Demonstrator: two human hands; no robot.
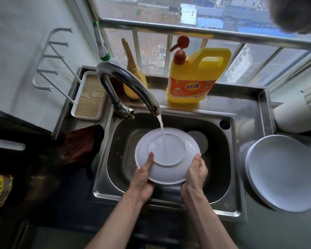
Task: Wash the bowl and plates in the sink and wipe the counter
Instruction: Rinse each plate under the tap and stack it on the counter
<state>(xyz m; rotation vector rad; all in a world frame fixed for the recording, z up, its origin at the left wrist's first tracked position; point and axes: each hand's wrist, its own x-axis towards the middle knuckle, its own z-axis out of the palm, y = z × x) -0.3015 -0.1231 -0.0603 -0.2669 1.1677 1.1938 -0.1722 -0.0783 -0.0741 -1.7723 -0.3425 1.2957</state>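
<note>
over the sink (234,168), rinsing the underside of a white plate (169,153) under the running tap (126,81)
both my hands have the plate by its rim, bottom side up and tipped toward me: my left hand (144,180) with the thumb laid on top and the fingers curled beneath, my right hand (196,171) pinching the opposite edge, fingers wrapped under. the water (162,126) lands inside the foot ring and sheets down. i'd say i'm about midway: a stack of plates (284,173) sits on the counter (241,99) to my right, looking washed, though i can't be sure; one more white dish (199,141) waits in the basin behind this one, bowl or plate i can't tell. the counter wipe is not yet done, i judge, with the dark red cloth (79,144) lying left of the sink
</note>
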